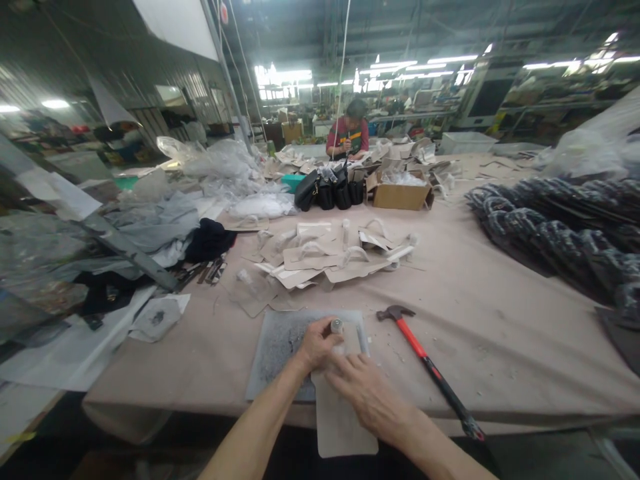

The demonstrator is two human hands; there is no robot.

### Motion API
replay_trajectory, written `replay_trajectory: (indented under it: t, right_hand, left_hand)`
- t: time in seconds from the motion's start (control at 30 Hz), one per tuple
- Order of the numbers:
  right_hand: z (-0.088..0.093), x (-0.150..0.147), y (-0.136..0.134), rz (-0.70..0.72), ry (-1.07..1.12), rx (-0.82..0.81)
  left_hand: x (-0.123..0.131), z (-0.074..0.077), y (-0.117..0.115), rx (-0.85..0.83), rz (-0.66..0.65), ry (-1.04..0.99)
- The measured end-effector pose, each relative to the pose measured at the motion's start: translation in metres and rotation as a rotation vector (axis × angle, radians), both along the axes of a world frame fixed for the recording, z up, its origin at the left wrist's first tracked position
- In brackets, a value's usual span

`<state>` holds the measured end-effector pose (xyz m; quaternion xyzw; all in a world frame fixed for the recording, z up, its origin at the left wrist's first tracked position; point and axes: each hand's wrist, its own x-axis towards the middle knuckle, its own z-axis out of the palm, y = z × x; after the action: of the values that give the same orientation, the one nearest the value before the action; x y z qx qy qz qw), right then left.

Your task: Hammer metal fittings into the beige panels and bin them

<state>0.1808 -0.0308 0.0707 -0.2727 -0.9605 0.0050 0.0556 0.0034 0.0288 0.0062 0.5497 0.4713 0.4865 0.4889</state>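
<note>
My left hand [317,346] is closed around a small metal punch [337,326], held upright on a pale cut sheet piece [345,417]. That piece lies over a grey pitted cutting pad [277,350] at the near table edge. My right hand [367,387] lies flat on the sheet piece with fingers stretched out, just right of the punch. A hammer [425,363] with a red and black handle rests on the table to the right of both hands, untouched.
A pile of pale cut pieces [330,257] lies beyond the pad. Dark braided straps [560,230] are heaped at right. Plastic bags and grey fabric [165,220] clutter the left. Black bags [330,190] and a cardboard box [400,193] stand farther back, where another person [349,137] works.
</note>
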Motion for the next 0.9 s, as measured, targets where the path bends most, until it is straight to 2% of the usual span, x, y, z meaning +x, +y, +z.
replay_trajectory:
  t: [0.1, 0.17, 0.27, 0.37, 0.5, 0.63, 0.73, 0.9]
  right_hand:
    - [0.002, -0.024, -0.006, 0.007, -0.092, 0.038]
    - [0.004, -0.026, -0.006, -0.021, -0.124, 0.091]
    - [0.010, -0.019, 0.000, 0.027, -0.143, 0.161]
    - [0.018, -0.010, 0.014, 0.071, -0.191, 0.181]
    - [0.024, -0.001, 0.028, 0.084, -0.220, 0.197]
    - [0.022, 0.003, 0.024, 0.089, -0.159, 0.252]
    - [0.024, -0.002, 0.012, -0.047, -0.126, 0.168]
    - [0.041, -0.019, 0.003, -0.449, -0.124, -0.066]
  left_hand:
    - [0.000, -0.002, 0.004, -0.111, 0.113, -0.143]
    - [-0.001, -0.001, 0.007, -0.168, 0.178, -0.249]
    - [-0.003, 0.006, 0.009, -0.199, 0.233, -0.391]
    - [-0.008, 0.022, 0.012, -0.161, 0.315, -0.494]
    - [-0.019, 0.050, 0.014, -0.097, 0.352, -0.486]
    - [-0.027, 0.069, 0.007, -0.035, 0.363, -0.437]
    - [-0.028, 0.075, 0.000, 0.045, 0.369, -0.383]
    - [-0.018, 0.074, -0.004, 0.088, 0.273, -0.277]
